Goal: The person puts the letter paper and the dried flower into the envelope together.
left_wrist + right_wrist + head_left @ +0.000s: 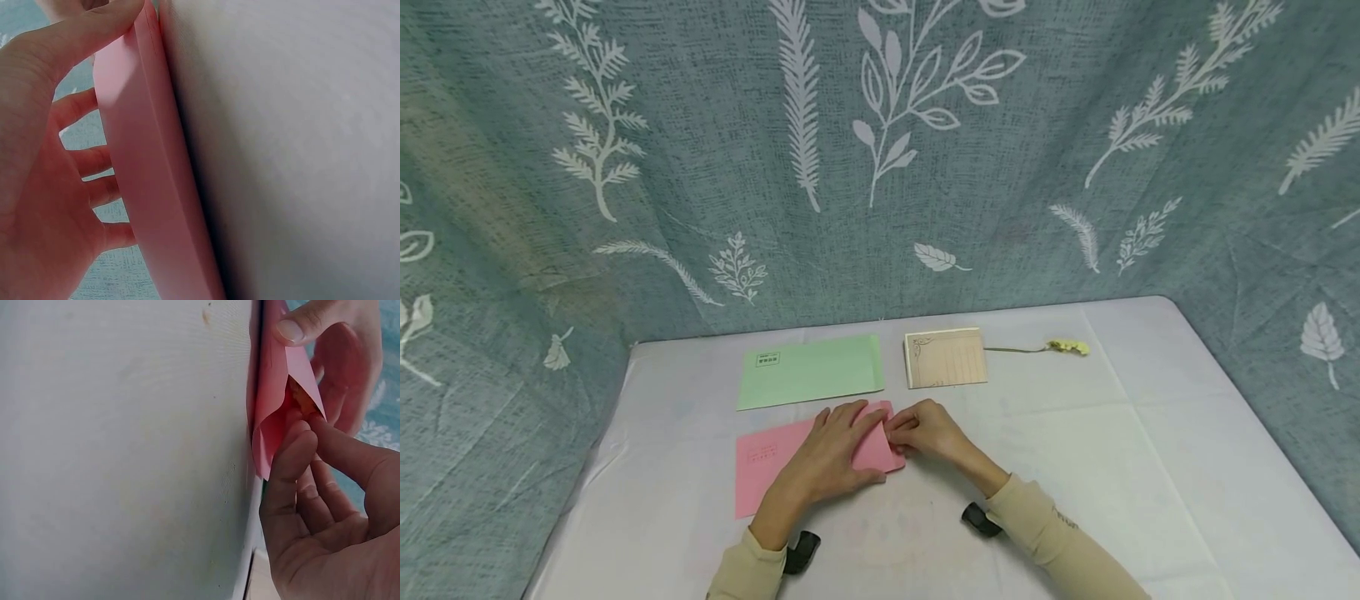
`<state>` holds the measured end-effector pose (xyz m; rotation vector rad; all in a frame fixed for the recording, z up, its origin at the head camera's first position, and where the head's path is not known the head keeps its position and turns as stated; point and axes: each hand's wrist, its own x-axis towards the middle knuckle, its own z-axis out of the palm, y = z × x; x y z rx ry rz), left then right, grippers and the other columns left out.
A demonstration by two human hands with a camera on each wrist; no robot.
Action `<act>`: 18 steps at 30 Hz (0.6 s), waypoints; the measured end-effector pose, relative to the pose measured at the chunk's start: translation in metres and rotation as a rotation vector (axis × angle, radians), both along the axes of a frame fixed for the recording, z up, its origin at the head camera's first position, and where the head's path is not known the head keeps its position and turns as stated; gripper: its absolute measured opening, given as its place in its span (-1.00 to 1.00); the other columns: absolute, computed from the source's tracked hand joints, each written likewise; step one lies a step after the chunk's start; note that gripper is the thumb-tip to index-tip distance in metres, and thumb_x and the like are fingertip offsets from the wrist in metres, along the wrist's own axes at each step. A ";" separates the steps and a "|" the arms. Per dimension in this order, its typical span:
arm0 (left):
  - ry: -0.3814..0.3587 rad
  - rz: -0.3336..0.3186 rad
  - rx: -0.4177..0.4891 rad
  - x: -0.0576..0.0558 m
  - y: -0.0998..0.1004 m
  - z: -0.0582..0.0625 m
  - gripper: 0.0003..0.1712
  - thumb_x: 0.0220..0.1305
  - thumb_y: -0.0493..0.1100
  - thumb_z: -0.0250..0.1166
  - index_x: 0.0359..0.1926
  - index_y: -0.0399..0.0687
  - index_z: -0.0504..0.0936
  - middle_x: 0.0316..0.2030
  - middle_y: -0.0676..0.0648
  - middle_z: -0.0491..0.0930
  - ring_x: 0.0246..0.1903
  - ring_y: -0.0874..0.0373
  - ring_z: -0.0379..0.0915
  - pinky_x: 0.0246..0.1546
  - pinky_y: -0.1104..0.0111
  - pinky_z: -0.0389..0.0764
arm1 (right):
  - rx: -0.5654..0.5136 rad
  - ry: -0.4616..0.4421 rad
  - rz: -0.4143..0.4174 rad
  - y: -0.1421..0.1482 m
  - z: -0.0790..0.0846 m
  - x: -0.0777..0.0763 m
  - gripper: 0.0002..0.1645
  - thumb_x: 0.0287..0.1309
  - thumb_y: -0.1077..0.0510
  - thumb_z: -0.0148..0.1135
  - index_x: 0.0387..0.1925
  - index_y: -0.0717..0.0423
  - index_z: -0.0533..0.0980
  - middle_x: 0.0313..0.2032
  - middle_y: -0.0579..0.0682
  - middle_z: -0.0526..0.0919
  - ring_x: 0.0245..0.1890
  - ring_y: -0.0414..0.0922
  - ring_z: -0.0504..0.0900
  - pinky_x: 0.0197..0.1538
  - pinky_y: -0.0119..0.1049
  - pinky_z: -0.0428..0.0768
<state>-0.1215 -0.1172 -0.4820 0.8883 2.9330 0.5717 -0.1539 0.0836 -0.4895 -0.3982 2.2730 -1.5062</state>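
Note:
A pink envelope [775,457] lies near the middle of the table, its open end to the right. My left hand [831,454] spans it near that end, thumb on the near edge [150,47] and fingers at the far edge, holding it so the mouth bulges. At the mouth is my right hand [928,429], with thumb and forefinger tips pinched together just inside. Between the flap and those fingertips shows a small orange crinkled piece [302,399], like a flower head, which they pinch. The rest of it is hidden inside the envelope.
Behind the pink envelope lies a green envelope [812,372]. To its right is a tan lined card pad [946,358], and a yellow flower [1067,346] whose thin stem reaches toward the pad. A leaf-patterned teal curtain [715,167] hangs beyond the white tabletop [1075,467].

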 end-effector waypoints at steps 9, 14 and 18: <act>0.033 -0.027 0.007 -0.001 0.002 0.000 -0.03 -0.05 0.18 0.52 0.36 -0.04 0.39 0.27 -0.27 0.37 0.30 -0.12 0.26 0.26 -0.19 0.25 | 0.000 0.005 0.027 -0.002 -0.001 -0.002 -0.88 0.15 0.36 0.27 -0.33 0.39 0.67 -0.49 0.07 0.72 -0.60 -0.31 0.56 -0.49 -0.49 0.53; 0.039 -0.026 0.000 -0.001 0.003 0.000 -0.02 -0.05 0.18 0.52 0.37 -0.04 0.38 0.27 -0.26 0.37 0.30 -0.11 0.26 0.25 -0.17 0.26 | 0.001 0.011 0.022 -0.003 -0.001 -0.002 -0.88 0.15 0.35 0.29 -0.32 0.39 0.67 -0.47 0.08 0.72 -0.62 -0.31 0.55 -0.51 -0.51 0.49; 0.042 -0.032 0.010 -0.001 0.003 0.000 -0.01 -0.05 0.18 0.52 0.39 -0.02 0.37 0.27 -0.26 0.37 0.30 -0.10 0.26 0.25 -0.18 0.26 | -0.009 -0.007 0.007 -0.002 -0.001 -0.002 -0.89 0.15 0.37 0.27 -0.33 0.40 0.66 -0.51 0.07 0.71 -0.64 -0.30 0.55 -0.53 -0.50 0.50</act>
